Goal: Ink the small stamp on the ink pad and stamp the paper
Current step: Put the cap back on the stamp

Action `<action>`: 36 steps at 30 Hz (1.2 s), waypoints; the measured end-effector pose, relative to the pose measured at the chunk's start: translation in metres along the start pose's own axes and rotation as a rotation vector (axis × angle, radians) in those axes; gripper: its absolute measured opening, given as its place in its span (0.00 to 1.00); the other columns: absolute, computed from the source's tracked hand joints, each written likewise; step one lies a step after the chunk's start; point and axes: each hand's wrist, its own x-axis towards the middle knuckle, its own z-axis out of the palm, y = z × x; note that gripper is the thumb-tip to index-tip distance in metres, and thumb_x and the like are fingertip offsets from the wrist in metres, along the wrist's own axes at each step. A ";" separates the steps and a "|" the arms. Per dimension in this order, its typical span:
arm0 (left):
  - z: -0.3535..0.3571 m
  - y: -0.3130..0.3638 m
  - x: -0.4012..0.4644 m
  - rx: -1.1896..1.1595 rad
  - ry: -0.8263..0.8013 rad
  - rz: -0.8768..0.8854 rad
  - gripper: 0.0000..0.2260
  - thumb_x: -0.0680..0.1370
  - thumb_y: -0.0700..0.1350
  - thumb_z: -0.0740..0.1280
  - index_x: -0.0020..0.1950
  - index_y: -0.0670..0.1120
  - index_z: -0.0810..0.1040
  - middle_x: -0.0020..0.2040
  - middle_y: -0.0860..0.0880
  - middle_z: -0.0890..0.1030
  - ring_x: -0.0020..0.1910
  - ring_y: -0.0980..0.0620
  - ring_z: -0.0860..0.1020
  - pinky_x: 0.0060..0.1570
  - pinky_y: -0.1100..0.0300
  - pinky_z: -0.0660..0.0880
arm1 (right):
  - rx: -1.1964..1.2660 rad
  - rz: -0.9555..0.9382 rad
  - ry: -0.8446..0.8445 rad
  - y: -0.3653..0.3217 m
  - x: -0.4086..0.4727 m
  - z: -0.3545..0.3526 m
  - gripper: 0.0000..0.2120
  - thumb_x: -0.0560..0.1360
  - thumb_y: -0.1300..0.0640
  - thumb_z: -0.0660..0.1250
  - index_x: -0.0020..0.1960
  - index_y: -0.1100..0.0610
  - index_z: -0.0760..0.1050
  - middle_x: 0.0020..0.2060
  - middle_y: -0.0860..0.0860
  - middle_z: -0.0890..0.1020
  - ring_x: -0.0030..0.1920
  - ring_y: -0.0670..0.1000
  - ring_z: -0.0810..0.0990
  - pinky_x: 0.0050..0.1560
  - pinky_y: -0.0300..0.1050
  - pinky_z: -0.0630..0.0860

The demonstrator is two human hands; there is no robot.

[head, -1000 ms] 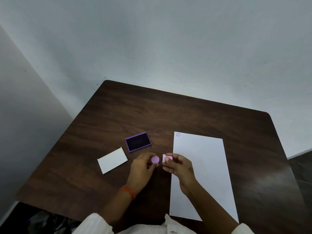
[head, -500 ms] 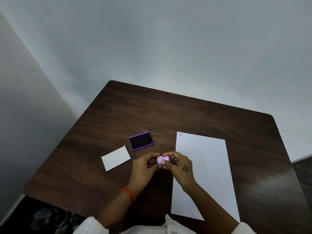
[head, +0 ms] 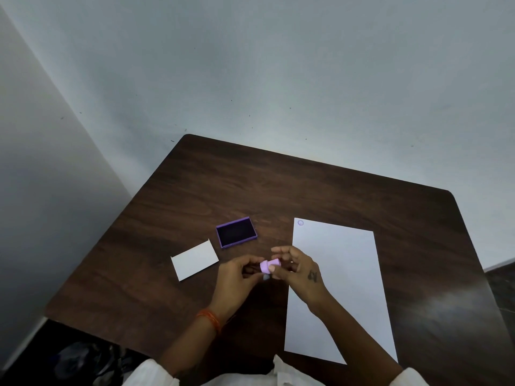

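Head view. A dark brown wooden table [head: 278, 190] fills the lower half of the frame below a pale grey wall [head: 278, 65]. At lower centre, the left hand [head: 237, 277] and the right hand [head: 298, 268] meet just above the tabletop, both pinching a small lilac plastic stamp [head: 268, 266] that lies on its side between their fingertips; the right hand's index finger is lifted clear. An orange thread band [head: 209, 320] circles the left wrist. Up and left of the hands sits an open purple rectangular ink pad [head: 236, 232] with a dark inked surface. Farther left lies a small white card [head: 194, 259]. A long white sheet of paper [head: 340, 274] extends from centre right to the lower edge, bearing one faint round purple imprint [head: 300, 222] at its upper left corner.
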 end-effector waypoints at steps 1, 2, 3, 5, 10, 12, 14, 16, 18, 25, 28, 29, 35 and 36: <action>0.000 0.000 -0.001 -0.005 0.000 -0.005 0.11 0.70 0.42 0.73 0.50 0.53 0.81 0.43 0.59 0.82 0.44 0.67 0.79 0.43 0.79 0.72 | -0.019 -0.016 0.018 0.000 0.000 -0.001 0.12 0.68 0.53 0.73 0.51 0.52 0.78 0.44 0.46 0.83 0.43 0.43 0.81 0.42 0.27 0.75; 0.000 -0.001 -0.001 -0.008 -0.002 -0.007 0.11 0.69 0.42 0.73 0.50 0.52 0.81 0.43 0.59 0.83 0.44 0.67 0.79 0.43 0.78 0.72 | -0.029 -0.019 0.031 0.000 0.000 -0.002 0.11 0.69 0.53 0.73 0.50 0.55 0.79 0.45 0.50 0.84 0.43 0.44 0.81 0.42 0.28 0.75; 0.000 -0.001 -0.002 -0.007 -0.004 -0.005 0.11 0.69 0.43 0.73 0.50 0.52 0.81 0.43 0.59 0.83 0.44 0.67 0.79 0.43 0.78 0.73 | -0.028 -0.010 0.035 0.000 0.001 -0.002 0.11 0.69 0.54 0.72 0.49 0.56 0.80 0.45 0.53 0.84 0.41 0.45 0.82 0.41 0.29 0.76; 0.000 -0.001 -0.003 -0.006 -0.005 0.005 0.10 0.69 0.43 0.73 0.49 0.52 0.82 0.43 0.59 0.83 0.44 0.66 0.80 0.43 0.78 0.73 | 0.000 0.025 0.015 -0.002 0.001 -0.001 0.10 0.69 0.54 0.72 0.47 0.59 0.81 0.44 0.58 0.85 0.38 0.47 0.83 0.40 0.31 0.79; -0.002 -0.001 -0.001 -0.020 0.007 -0.018 0.10 0.69 0.42 0.73 0.48 0.54 0.81 0.43 0.60 0.82 0.44 0.67 0.79 0.41 0.78 0.73 | -0.024 0.025 -0.042 -0.003 -0.001 0.000 0.15 0.68 0.52 0.73 0.52 0.57 0.79 0.48 0.55 0.84 0.47 0.52 0.83 0.53 0.46 0.80; -0.001 -0.001 -0.001 -0.017 0.005 -0.019 0.11 0.69 0.41 0.73 0.47 0.55 0.81 0.41 0.62 0.81 0.43 0.69 0.79 0.40 0.80 0.72 | -0.035 0.020 -0.044 -0.002 -0.001 0.002 0.15 0.68 0.54 0.73 0.52 0.59 0.79 0.47 0.56 0.84 0.46 0.53 0.83 0.53 0.47 0.80; 0.000 -0.002 0.000 -0.011 -0.001 -0.011 0.10 0.70 0.42 0.72 0.49 0.53 0.81 0.41 0.61 0.81 0.43 0.69 0.79 0.40 0.80 0.72 | 0.003 0.068 -0.043 -0.003 0.001 0.002 0.14 0.68 0.53 0.73 0.50 0.61 0.80 0.45 0.59 0.85 0.42 0.54 0.84 0.51 0.50 0.82; 0.000 -0.003 0.002 -0.014 0.000 -0.003 0.09 0.70 0.42 0.72 0.49 0.52 0.81 0.42 0.60 0.82 0.44 0.67 0.80 0.41 0.79 0.73 | 0.017 0.105 -0.039 -0.002 0.003 0.003 0.15 0.68 0.52 0.73 0.48 0.61 0.80 0.44 0.59 0.85 0.40 0.53 0.85 0.49 0.49 0.82; 0.000 -0.004 0.003 -0.015 0.004 -0.003 0.09 0.70 0.41 0.72 0.49 0.51 0.81 0.43 0.58 0.83 0.44 0.65 0.80 0.42 0.77 0.74 | 0.037 0.115 -0.041 -0.001 0.005 0.005 0.14 0.68 0.52 0.73 0.48 0.60 0.80 0.43 0.57 0.85 0.40 0.52 0.85 0.47 0.46 0.83; 0.005 -0.004 0.010 0.008 0.015 -0.001 0.10 0.71 0.40 0.71 0.51 0.51 0.81 0.45 0.55 0.83 0.45 0.63 0.80 0.44 0.75 0.75 | 0.039 0.107 -0.009 0.001 0.014 0.007 0.06 0.67 0.53 0.74 0.40 0.53 0.78 0.38 0.52 0.83 0.36 0.47 0.84 0.39 0.35 0.81; 0.007 -0.004 0.013 0.021 0.032 0.007 0.10 0.72 0.41 0.71 0.51 0.50 0.81 0.47 0.53 0.84 0.46 0.60 0.81 0.46 0.72 0.76 | 0.018 0.107 -0.019 0.003 0.017 0.009 0.09 0.67 0.51 0.74 0.43 0.51 0.77 0.40 0.49 0.82 0.38 0.48 0.83 0.41 0.34 0.80; 0.008 -0.003 0.014 0.029 0.036 0.008 0.10 0.72 0.42 0.70 0.52 0.50 0.81 0.48 0.52 0.84 0.46 0.59 0.80 0.47 0.71 0.76 | -0.029 0.098 -0.012 0.003 0.019 0.010 0.10 0.67 0.51 0.74 0.44 0.51 0.76 0.40 0.47 0.81 0.39 0.47 0.81 0.41 0.33 0.78; 0.007 -0.012 0.022 0.119 0.062 -0.011 0.16 0.70 0.41 0.72 0.57 0.51 0.77 0.54 0.52 0.81 0.48 0.61 0.78 0.47 0.73 0.73 | -0.226 -0.054 0.056 0.011 0.031 0.010 0.08 0.68 0.52 0.71 0.44 0.54 0.77 0.36 0.50 0.81 0.37 0.47 0.78 0.40 0.36 0.73; 0.006 -0.014 0.022 0.149 0.065 -0.022 0.17 0.70 0.41 0.72 0.58 0.51 0.77 0.55 0.52 0.80 0.47 0.62 0.78 0.45 0.75 0.72 | -0.268 -0.078 0.034 0.013 0.033 0.012 0.08 0.68 0.51 0.70 0.43 0.55 0.76 0.35 0.50 0.81 0.36 0.46 0.77 0.39 0.36 0.72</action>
